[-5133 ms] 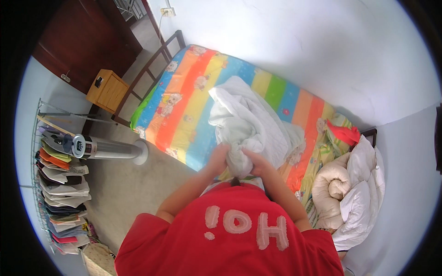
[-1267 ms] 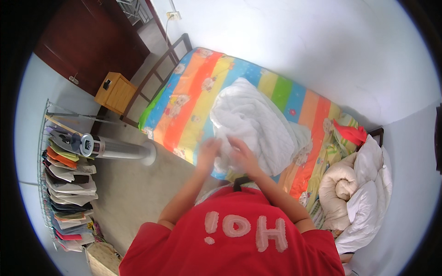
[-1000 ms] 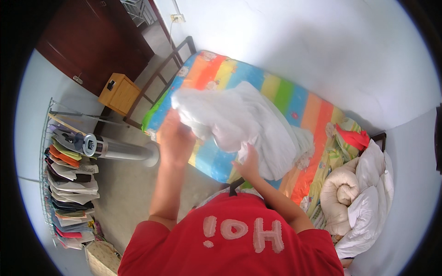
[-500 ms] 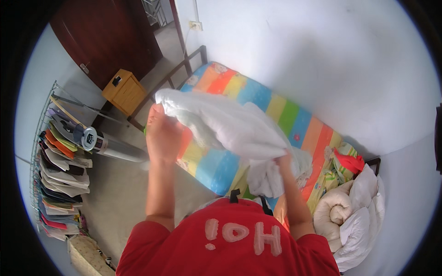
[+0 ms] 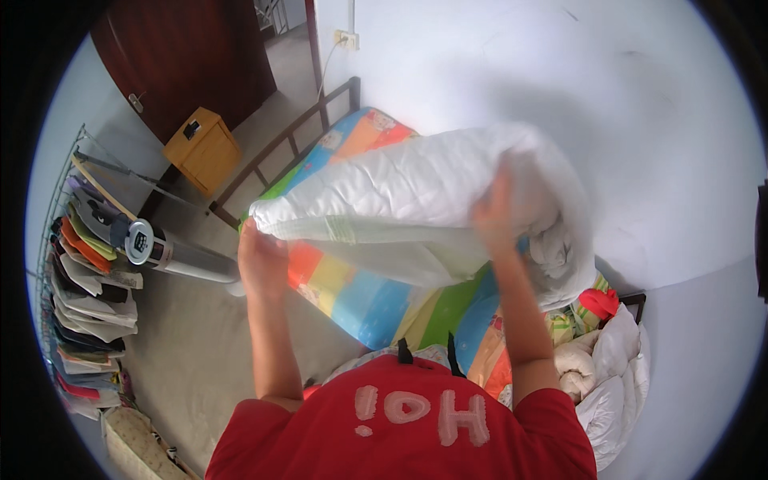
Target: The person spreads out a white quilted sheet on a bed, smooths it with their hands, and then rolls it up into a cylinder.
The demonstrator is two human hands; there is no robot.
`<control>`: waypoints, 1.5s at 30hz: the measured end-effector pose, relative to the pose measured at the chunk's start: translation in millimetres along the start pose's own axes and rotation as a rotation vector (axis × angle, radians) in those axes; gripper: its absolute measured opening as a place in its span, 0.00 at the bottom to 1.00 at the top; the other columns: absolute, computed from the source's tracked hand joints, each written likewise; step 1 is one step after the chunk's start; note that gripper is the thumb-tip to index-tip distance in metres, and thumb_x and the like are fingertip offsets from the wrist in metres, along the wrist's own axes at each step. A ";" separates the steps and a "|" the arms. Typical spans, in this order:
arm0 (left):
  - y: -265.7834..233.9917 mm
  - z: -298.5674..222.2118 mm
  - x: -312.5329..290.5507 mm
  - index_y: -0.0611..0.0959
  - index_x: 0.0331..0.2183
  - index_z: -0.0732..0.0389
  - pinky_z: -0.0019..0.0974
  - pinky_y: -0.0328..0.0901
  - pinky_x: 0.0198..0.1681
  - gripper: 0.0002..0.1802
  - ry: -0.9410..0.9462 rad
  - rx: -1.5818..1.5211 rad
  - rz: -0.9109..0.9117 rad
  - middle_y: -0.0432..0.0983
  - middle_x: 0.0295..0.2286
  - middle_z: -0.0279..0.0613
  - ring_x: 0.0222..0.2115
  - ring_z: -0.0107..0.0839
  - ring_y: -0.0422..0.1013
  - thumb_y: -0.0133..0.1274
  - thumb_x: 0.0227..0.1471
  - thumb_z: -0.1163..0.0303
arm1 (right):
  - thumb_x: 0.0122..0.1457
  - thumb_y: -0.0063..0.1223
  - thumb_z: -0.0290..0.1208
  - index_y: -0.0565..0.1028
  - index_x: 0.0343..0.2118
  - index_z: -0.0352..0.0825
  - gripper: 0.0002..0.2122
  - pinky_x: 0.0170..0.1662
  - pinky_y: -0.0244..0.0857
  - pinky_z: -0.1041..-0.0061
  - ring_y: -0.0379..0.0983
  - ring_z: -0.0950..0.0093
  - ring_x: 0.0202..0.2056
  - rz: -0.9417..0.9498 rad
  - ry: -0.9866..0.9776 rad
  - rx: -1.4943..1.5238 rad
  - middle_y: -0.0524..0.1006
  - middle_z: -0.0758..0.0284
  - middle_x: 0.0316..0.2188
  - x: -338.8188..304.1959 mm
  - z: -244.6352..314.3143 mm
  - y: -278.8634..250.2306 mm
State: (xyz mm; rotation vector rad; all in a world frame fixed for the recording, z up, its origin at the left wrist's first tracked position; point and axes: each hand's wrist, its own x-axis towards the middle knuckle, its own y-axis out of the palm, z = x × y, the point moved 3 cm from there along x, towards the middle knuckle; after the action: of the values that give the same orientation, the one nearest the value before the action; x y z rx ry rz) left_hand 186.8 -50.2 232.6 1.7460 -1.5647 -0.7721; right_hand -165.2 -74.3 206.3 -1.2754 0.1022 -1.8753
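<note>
My left hand point(image 5: 264, 260) pinches the left corner of a white, stitched fabric quilt point(image 5: 384, 184); my right hand point(image 5: 496, 216) blurs against it, its grip I cannot tell. A rainbow-striped cloth bedsheet point(image 5: 370, 306) spreads below the raised quilt. Right of it lie a thick cream fabric roll point(image 5: 573, 368) and, farther, a bright-red cloth point(image 5: 598, 303).

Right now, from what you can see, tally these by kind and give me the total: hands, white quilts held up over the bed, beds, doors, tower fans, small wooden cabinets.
Hands: 2 (left hand, right hand)
White quilt held up: 1
Bed: 1
Door: 1
Tower fan: 1
Small wooden cabinet: 1
Total: 7
</note>
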 end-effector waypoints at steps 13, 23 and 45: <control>19.0 35.3 -9.7 0.73 0.36 0.66 0.23 0.68 0.16 0.16 -0.384 0.270 0.210 0.75 0.30 0.44 0.23 0.28 0.73 0.50 0.50 0.64 | 0.43 0.53 0.23 0.67 0.47 0.39 0.23 0.47 0.59 0.66 0.63 0.57 0.46 0.377 0.644 -0.018 0.69 0.56 0.42 -303.3 -78.8 118.1; -23.6 18.3 103.7 0.75 0.35 0.63 0.22 0.61 0.27 0.13 -0.127 0.168 0.252 0.75 0.32 0.36 0.28 0.20 0.68 0.40 0.56 0.65 | 0.43 0.44 0.18 0.70 0.33 0.32 0.11 0.37 0.62 0.71 0.70 0.63 0.33 0.027 0.608 -0.347 0.72 0.57 0.28 -145.5 -109.2 -58.9; -194.5 98.1 69.7 0.74 0.40 0.64 0.31 0.70 0.29 0.14 -0.197 0.916 -0.180 0.72 0.34 0.42 0.30 0.30 0.71 0.40 0.50 0.77 | 0.36 0.62 0.27 0.70 0.32 0.33 0.17 0.36 0.63 0.66 0.69 0.57 0.35 0.372 1.060 -0.074 0.73 0.58 0.30 -400.8 22.2 -121.7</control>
State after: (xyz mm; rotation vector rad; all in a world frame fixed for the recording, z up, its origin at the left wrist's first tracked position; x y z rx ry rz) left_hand 234.5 -115.3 18.5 2.5311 -2.1083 -0.2998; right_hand -169.2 281.9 -15.2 -0.1530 0.8962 -2.0103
